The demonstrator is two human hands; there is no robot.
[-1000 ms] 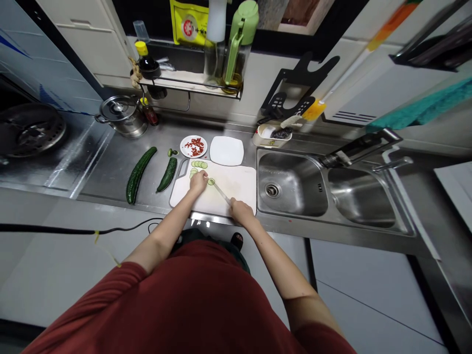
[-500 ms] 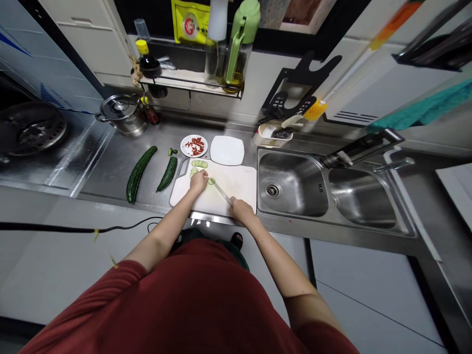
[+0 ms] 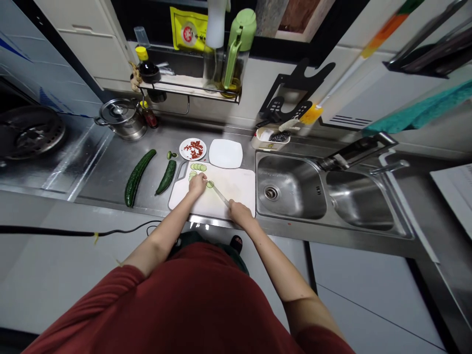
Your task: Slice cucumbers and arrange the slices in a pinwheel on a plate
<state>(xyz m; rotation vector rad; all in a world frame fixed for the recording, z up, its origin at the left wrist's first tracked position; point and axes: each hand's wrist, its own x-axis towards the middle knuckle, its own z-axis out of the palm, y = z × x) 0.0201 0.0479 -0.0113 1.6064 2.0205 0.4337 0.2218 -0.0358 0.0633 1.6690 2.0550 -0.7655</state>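
My right hand (image 3: 240, 213) is wrapped round the handle of a kitchen knife (image 3: 221, 196), its blade pointing up and left over the white cutting board (image 3: 238, 184). At the blade's tip is a round cucumber slice (image 3: 210, 184). Close beside that slice, my left hand (image 3: 197, 185) has its fingers drawn together; whatever may be in them is too small to tell. Cucumber slices (image 3: 198, 167) lie in a row near the board's top left, with more partly hidden behind my left hand. A cut cucumber (image 3: 166, 177) and a whole cucumber (image 3: 139, 178) rest left of the board.
Behind the board stand a plate of chopped red pieces (image 3: 184, 153) and a white plate (image 3: 225, 153). Small cucumber ends (image 3: 171, 155) lie nearby. A lidded steel pot (image 3: 127, 123) is at the back left. The double sink (image 3: 291, 184) borders the board's right side.
The view has shifted slightly, so the counter and its things sit a little lower and further left. Both hands, the knife and the slice at its tip keep nearly the same places on the board.
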